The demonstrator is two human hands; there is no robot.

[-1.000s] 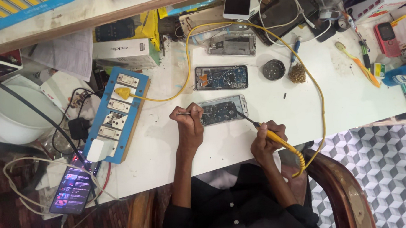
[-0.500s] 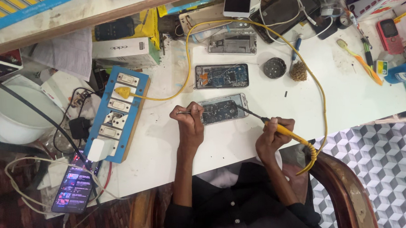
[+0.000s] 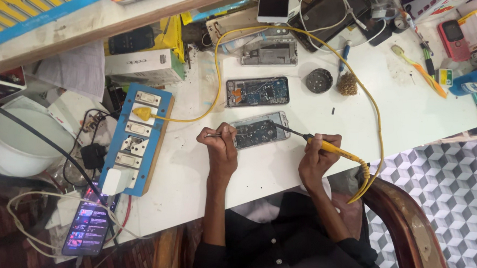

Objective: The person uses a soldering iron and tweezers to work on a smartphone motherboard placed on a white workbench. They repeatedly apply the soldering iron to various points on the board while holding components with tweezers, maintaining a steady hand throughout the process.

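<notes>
Gripping a yellow soldering iron (image 3: 331, 149), the right hand (image 3: 317, 156) sets its tip on an opened phone (image 3: 261, 131) lying flat on the white counter (image 3: 411, 115); the left hand (image 3: 220, 145) pinches tweezers (image 3: 215, 134) at its edge. The exposed board looks fragile: handle it by the frame.

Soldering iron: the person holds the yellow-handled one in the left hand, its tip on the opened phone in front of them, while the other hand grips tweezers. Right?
Not quite. The head view shows the soldering iron in the right hand, not the left. Its tip does reach the opened phone, and the tweezers are in the left hand.
</notes>
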